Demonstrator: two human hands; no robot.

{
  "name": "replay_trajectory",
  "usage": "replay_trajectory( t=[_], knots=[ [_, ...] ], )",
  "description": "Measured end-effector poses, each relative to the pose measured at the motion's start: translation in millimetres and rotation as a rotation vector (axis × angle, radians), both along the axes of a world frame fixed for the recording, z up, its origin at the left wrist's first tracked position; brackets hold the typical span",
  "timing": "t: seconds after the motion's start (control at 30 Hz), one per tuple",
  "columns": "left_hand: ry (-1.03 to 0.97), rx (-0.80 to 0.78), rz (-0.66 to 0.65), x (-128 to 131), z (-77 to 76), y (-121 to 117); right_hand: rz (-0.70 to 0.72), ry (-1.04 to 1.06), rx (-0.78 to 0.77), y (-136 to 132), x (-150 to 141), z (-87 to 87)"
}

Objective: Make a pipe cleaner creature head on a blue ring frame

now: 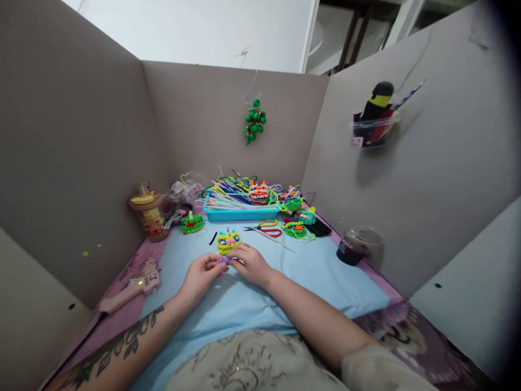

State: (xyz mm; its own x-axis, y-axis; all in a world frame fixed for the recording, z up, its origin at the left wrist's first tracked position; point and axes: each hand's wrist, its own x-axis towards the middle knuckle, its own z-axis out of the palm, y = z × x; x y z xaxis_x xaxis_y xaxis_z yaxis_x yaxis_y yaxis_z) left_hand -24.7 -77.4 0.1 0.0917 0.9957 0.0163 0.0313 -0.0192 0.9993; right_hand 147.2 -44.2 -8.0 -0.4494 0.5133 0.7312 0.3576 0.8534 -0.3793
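Between the fingertips of both hands is a small purple coiled piece (223, 260), like twisted pipe cleaner. My left hand (207, 268) pinches its left side, and my right hand (249, 264) grips it from the right. Part of the piece is hidden behind the fingers. Just beyond them sits a yellow-green lion-head figure (228, 241) with blue-ringed eyes and a pink nose. Left of that figure lies a short black strip (213, 238). Red- and yellow-handled scissors (270, 229) rest to the right, with a thin pale stem by them.
A blue tray (244, 215) full of coloured pipe cleaners stands at the back. Several green figures lie about it, one green head (191, 223) at left. A pink glue gun (140, 283) and a lidded cup (148, 214) are left; a phone (321, 227) and dark cup (350, 248) right. Grey panels surround the table.
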Motion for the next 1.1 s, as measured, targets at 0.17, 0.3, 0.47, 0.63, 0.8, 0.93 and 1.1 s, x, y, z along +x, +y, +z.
replay_trajectory(
  t=[0.17, 0.3, 0.47, 0.63, 0.8, 0.93, 1.1],
  knots=[
    [0.047, 0.017, -0.002, -0.5, 3.4, -2.5, 0.031, 0.0, 0.013, 3.1, 2.0, -3.1],
    [0.125, 0.029, -0.024, -0.3, 5.6, -4.2, 0.057, -0.065, 0.096, 4.0, 3.8, -2.8],
    [0.197, 0.049, -0.078, -0.6, 5.0, -4.6, 0.029, -0.153, 0.188, 2.5, 6.0, -1.5],
    [0.241, 0.063, -0.088, -2.0, 2.5, -3.0, 0.012, -0.215, 0.201, 1.4, 6.6, -2.3],
    [0.331, 0.207, -0.007, -5.8, 1.2, 0.0, 0.013, -0.058, 0.083, 2.5, 4.9, -2.3],
    [0.399, 0.265, 0.027, -8.2, -0.1, 0.6, 0.044, -0.009, 0.028, 2.2, 3.8, -0.5],
    [0.431, 0.279, 0.003, -8.1, -3.1, -0.6, 0.076, -0.04, 0.036, 0.3, 2.6, 1.8]
  ],
)
